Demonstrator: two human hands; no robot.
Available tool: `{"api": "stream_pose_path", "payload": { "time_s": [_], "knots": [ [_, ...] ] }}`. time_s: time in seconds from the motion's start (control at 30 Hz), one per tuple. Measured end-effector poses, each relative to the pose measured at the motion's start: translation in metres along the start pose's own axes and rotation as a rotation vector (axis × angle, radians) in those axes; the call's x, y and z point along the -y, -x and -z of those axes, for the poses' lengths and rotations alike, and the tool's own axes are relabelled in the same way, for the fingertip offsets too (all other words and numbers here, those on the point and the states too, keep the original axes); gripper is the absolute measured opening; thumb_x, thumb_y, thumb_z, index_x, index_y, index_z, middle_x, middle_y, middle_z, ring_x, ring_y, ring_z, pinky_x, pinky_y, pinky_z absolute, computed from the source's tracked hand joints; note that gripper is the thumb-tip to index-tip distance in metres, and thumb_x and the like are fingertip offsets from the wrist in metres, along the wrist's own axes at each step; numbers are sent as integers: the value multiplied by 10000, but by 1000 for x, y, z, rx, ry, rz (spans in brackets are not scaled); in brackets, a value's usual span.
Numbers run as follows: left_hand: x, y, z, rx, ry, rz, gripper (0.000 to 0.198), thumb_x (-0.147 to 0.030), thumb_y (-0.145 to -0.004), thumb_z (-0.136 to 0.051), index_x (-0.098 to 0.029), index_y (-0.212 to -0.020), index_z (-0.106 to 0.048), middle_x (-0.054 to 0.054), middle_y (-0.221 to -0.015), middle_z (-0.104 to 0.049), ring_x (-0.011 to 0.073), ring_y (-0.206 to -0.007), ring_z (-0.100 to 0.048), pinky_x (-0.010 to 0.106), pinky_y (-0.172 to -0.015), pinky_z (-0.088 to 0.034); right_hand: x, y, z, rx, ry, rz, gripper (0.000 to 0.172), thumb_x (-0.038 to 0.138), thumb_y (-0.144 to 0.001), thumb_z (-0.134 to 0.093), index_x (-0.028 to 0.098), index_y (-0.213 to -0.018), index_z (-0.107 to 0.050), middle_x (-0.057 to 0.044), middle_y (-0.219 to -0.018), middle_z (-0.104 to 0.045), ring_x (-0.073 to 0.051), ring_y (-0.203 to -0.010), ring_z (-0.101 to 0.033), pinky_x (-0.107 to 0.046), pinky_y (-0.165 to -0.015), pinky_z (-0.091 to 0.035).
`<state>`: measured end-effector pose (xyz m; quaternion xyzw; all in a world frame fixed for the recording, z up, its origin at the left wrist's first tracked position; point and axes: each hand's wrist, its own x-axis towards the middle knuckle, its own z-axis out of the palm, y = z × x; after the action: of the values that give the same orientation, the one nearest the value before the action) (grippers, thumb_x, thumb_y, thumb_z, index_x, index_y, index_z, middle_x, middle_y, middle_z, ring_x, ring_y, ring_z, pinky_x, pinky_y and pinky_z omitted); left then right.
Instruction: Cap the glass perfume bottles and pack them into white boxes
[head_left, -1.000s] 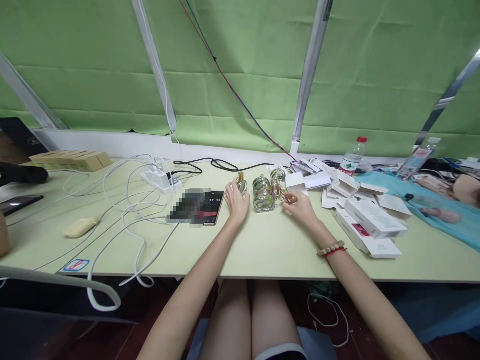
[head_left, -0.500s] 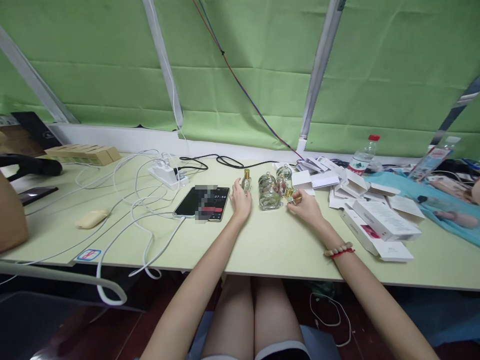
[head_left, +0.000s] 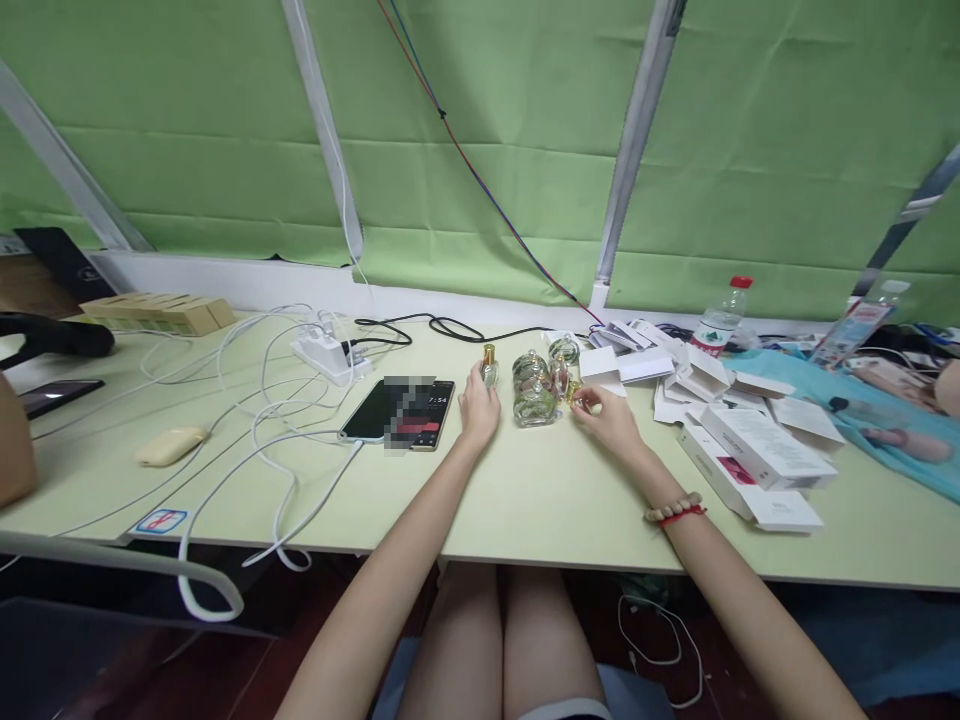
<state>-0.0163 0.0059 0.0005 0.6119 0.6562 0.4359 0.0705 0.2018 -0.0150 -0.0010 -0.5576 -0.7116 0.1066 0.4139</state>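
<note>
My left hand (head_left: 478, 408) is closed around a small glass perfume bottle (head_left: 490, 372) with a gold cap, which stands upright on the table. To its right, several clear glass perfume bottles (head_left: 534, 405) with rounded bodies stand close together. At their right edge my right hand (head_left: 607, 418) has thumb and fingertips closed on a small gold-coloured piece (head_left: 574, 391), seemingly the cap end of another small perfume bottle. The fingers hide part of it. A small glass bottle (head_left: 560, 373) stands just behind that piece.
A phone (head_left: 405, 412) on a white cable lies left of my left hand. Further left are tangled cables, a power strip (head_left: 330, 352) and a cream case (head_left: 172, 446). Opened white boxes (head_left: 765, 445) and a red-capped water bottle (head_left: 721, 320) are on the right.
My right hand has shifted slightly left toward the bottles with the gold piece in its fingertips. My left hand stays around its perfume bottle. The whole view has shifted a little.
</note>
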Motion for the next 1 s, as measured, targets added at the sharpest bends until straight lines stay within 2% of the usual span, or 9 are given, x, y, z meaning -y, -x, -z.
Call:
{"api": "stream_pose_path", "payload": {
  "time_s": [0.17,0.27,0.33,0.43,0.6,0.63,0.73,0.83,1.0],
  "knots": [
    [-7,2,6,-67,-48,107,545,-159,-739,-563,-160,-1259,-399,139,-1245,-546,261,-1147,-533,373,-968,-398,-3,-1,-2,12,-66,25,186,318,-710,-613,187,-841,-603,-53,-849,-668,-188,-740,-603,-308,-651,-464],
    [-8,0,6,-91,-32,117,449,-228,-740,-584,-187,-1173,-473,117,-1157,-563,251,-1088,-555,361,-942,-412,-3,-1,-1,16,18,12,180,326,-706,-650,205,-837,-630,-32,-812,-678,-182,-714,-595,-306,-653,-452],
    [-7,-2,5,-91,4,65,339,-247,-764,-566,-208,-1097,-512,91,-1106,-576,222,-1047,-569,327,-916,-422,-4,-1,-2,37,28,20,177,313,-705,-663,209,-846,-643,-27,-805,-684,-171,-674,-591,-307,-653,-454],
    [-6,-3,5,-68,40,4,218,-249,-797,-521,-223,-1013,-533,60,-1023,-616,191,-958,-592,286,-831,-438,-7,-2,-4,70,-42,37,191,244,-705,-654,194,-889,-644,-36,-846,-690,-155,-637,-601,-307,-659,-473],
    [-14,1,13,-59,-45,91,136,-314,-785,-511,-247,-892,-561,27,-828,-657,195,-762,-600,268,-634,-381,-8,-3,-5,55,-88,43,231,180,-706,-608,169,-934,-645,-70,-955,-661,-143,-625,-621,-310,-662,-494],
    [-16,1,15,-65,-66,104,135,-348,-792,-498,-243,-834,-572,27,-780,-654,194,-733,-595,266,-616,-361,-7,-2,-4,46,-81,48,239,182,-707,-606,170,-942,-646,-74,-975,-653,-142,-624,-621,-310,-659,-496],
    [-23,2,25,-45,-126,128,306,-438,-809,-443,-218,-644,-580,36,-634,-622,180,-639,-566,264,-577,-307,0,0,-2,10,-12,50,242,224,-725,-607,189,-962,-648,-71,-1001,-643,-143,-632,-614,-313,-654,-488],
    [-28,2,34,-2,-154,49,404,-452,-806,-413,-200,-532,-571,44,-569,-600,157,-577,-530,262,-543,-265,9,2,3,-63,48,32,218,288,-762,-591,202,-952,-654,-68,-1023,-642,-144,-636,-609,-305,-641,-467],
    [-32,5,41,85,-128,-187,378,-381,-784,-425,-188,-502,-588,38,-541,-590,124,-531,-477,262,-526,-252,22,3,6,-210,-11,78,198,337,-808,-545,191,-896,-646,-65,-977,-654,-140,-644,-605,-279,-637,-452]
  ]
}}
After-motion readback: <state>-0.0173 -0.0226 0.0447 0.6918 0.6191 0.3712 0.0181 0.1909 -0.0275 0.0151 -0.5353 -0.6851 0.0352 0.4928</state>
